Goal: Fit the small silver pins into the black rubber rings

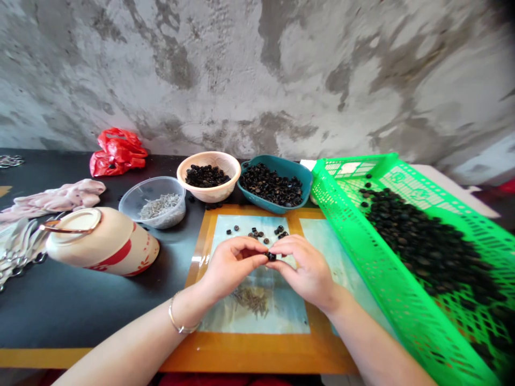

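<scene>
Hands: our left hand (231,262) and right hand (306,271) meet fingertip to fingertip low over the work, a thin bangle (179,321) on the left wrist.
Grip: thumb and forefinger of each hand close on one black ring piece (271,257), pinched between the two hands just above the mat.
Handling: we judge the piece light, hard and smooth. It would be quick to slip or roll if loosened, and is best taken by its outer rim with a gentle fingertip pinch.
Axis: it is too small for us to tell which way its hole faces. It looks squat and round, so we expect no real long axis.
Under the hands: thin pale pins (253,300) lie scattered on the orange-edged mat (257,351).
Just beyond the fingertips: loose black pieces (257,233) dot the mat.
Right of the right hand: a green basket (386,300) slopes toward us, heaped with a dark pile (434,246) of similar parts.
Left of the left hand: a ceramic jar (108,244) lies on its side.
Farther beyond: a clear tub (132,198) of pale pins, a beige bowl (209,156) and a teal bowl (277,166), both filled with black parts.
Farthest: a red bag (116,153) and pink cloth (56,198) off to the left, before a mottled grey wall (257,69).
</scene>
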Available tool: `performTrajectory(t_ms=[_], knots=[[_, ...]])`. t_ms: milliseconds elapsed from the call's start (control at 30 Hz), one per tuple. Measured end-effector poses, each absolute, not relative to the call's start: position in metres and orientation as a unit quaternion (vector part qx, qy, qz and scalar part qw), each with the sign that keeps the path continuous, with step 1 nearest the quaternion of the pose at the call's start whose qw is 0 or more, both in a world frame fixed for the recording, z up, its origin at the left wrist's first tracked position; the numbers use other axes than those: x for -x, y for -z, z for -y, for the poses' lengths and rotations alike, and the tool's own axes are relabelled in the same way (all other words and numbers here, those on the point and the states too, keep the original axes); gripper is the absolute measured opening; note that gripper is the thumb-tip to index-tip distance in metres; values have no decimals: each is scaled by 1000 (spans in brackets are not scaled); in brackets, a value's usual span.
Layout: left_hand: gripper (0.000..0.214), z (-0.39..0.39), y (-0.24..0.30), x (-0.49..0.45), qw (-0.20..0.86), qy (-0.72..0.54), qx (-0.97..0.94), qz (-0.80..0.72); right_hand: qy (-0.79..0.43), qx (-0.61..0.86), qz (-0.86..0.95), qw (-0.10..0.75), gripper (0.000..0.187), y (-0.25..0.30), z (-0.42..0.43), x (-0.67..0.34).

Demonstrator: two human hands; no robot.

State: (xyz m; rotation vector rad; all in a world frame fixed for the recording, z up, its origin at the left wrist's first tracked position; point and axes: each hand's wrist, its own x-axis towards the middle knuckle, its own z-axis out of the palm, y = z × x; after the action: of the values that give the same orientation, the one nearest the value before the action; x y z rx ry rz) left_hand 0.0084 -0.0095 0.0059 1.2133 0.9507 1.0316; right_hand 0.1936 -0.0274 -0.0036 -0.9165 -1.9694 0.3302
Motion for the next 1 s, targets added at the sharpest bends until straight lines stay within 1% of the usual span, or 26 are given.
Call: performTrajectory(t_ms=[267, 433, 533, 633, 733, 900, 1000], knots=[[20, 9, -1, -7, 655, -432, -465, -411, -113, 384, 804, 440, 17, 4, 29, -192], [25, 9, 3, -8, 687, -420, -429, -409, -144, 438, 773, 436, 12, 7, 34, -186], [29, 8, 1, -9, 700, -420, -407, -410, -205, 451, 748, 442, 16, 7, 35, -184], [30, 7, -1, -8, 711, -417, -395, -405, -311, 448, 712, 443, 21, 7, 36, -185], [31, 7, -3, -6, 732, -404, -383, -392, -371, 454, 681, 438, 19, 7, 35, -186], [33, 7, -2, -6, 768, -366, -373, -369, -369, 447, 688, 437, 15, 4, 33, -187], [35, 7, 0, -6, 776, -355, -373, -363, -324, 443, 726, 415, 13, 2, 32, -187]])
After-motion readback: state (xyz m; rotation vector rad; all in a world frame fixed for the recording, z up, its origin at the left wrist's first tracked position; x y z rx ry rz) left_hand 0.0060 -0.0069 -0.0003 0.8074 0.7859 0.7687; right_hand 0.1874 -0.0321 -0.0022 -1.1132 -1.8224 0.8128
